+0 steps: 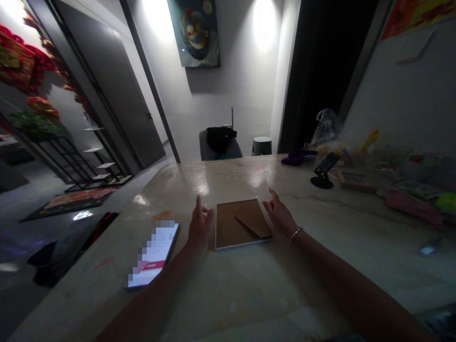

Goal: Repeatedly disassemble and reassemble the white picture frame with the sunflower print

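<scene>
A flat brown square with a pale rim (231, 225) lies on the marble table (228, 294) between my hands. A thin diagonal line or flap edge crosses its right half. My left hand (200, 222) is beside its left edge, index finger raised and thumb apart, with nothing in it. Near the upper right edge is my right hand (278, 213), its index finger stretched out and nothing visible in its grasp. A bracelet circles the right wrist. To the left of my left forearm lies a phone (156, 256) with a lit screen.
On the right stand a black phone stand (323, 173), a wooden frame (354, 180), a pink item (411, 205) and a clear plastic bag (326, 128). A purple item (297, 156) lies near the far edge. Beyond the table are a chair (221, 145) and a stool (261, 146).
</scene>
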### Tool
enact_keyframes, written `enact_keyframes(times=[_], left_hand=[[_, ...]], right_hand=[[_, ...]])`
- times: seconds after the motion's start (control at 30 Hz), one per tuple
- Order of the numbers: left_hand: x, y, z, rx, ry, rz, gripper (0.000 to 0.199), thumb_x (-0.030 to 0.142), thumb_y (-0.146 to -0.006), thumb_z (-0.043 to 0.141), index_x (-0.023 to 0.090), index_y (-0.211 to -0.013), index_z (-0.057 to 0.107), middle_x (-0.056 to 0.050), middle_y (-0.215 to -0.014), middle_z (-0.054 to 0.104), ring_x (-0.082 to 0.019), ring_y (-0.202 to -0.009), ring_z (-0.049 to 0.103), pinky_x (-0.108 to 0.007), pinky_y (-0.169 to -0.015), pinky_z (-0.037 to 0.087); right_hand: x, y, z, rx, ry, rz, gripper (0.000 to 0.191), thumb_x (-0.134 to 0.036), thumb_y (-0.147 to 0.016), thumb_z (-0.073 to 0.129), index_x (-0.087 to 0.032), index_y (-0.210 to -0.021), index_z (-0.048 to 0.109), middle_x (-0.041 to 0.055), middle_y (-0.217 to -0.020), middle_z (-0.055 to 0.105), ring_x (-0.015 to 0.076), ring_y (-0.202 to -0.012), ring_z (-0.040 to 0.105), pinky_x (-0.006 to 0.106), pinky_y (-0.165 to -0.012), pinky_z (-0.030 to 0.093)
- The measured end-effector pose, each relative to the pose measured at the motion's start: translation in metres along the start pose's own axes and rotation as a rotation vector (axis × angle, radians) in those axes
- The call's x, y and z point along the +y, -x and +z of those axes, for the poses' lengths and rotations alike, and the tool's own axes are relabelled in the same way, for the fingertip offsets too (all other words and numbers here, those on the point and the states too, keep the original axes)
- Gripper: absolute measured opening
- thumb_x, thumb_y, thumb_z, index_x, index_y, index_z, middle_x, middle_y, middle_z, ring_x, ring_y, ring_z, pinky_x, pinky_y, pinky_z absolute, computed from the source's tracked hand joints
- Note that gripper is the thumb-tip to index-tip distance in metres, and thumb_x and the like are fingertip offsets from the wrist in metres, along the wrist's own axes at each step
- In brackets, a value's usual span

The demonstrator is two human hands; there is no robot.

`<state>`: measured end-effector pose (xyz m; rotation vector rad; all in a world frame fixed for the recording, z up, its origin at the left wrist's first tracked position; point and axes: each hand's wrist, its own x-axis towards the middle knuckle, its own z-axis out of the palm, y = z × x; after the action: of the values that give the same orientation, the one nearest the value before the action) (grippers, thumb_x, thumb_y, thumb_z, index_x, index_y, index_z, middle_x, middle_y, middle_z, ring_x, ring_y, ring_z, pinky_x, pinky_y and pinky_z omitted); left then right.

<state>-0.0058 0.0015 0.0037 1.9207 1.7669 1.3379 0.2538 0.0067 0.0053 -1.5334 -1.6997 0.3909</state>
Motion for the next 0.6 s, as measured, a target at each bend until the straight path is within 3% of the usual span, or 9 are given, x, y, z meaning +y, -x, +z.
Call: enact_keyframes(times=[0.27, 0.6], left_hand=[[-0.0003, 0.002, 0.0, -0.056, -0.04, -0.034, 0.066, 0.051, -0.082, 0.03, 0.017, -0.137, 0.014, -0.004, -0.089, 0.05, -0.017, -0.077, 0.05, -0.035, -0.071, 0.044], [-0.0022, -0.0001, 0.0013, -0.054, -0.058, -0.039, 0.059, 0.052, -0.081, 0.03, 0.013, -0.125, 0.036, -0.007, -0.093, 0.052, -0.019, -0.084, 0.052, -0.035, -0.074, 0.043]], right_hand=[[-0.0036, 0.0007, -0.0023, -0.025, 0.037, 0.018, 0.057, -0.043, -0.085, 0.033, -0.01, -0.132, 0.026, 0.0011, -0.068, 0.056, 0.0149, -0.057, 0.052, 0.024, -0.055, 0.037], [-0.0018, 0.0006, -0.0012, -0.059, 0.016, 0.022, 0.052, -0.043, -0.086, 0.031, -0.011, -0.127, 0.032, 0.0002, -0.066, 0.055, 0.0142, -0.058, 0.052, 0.024, -0.056, 0.036]])
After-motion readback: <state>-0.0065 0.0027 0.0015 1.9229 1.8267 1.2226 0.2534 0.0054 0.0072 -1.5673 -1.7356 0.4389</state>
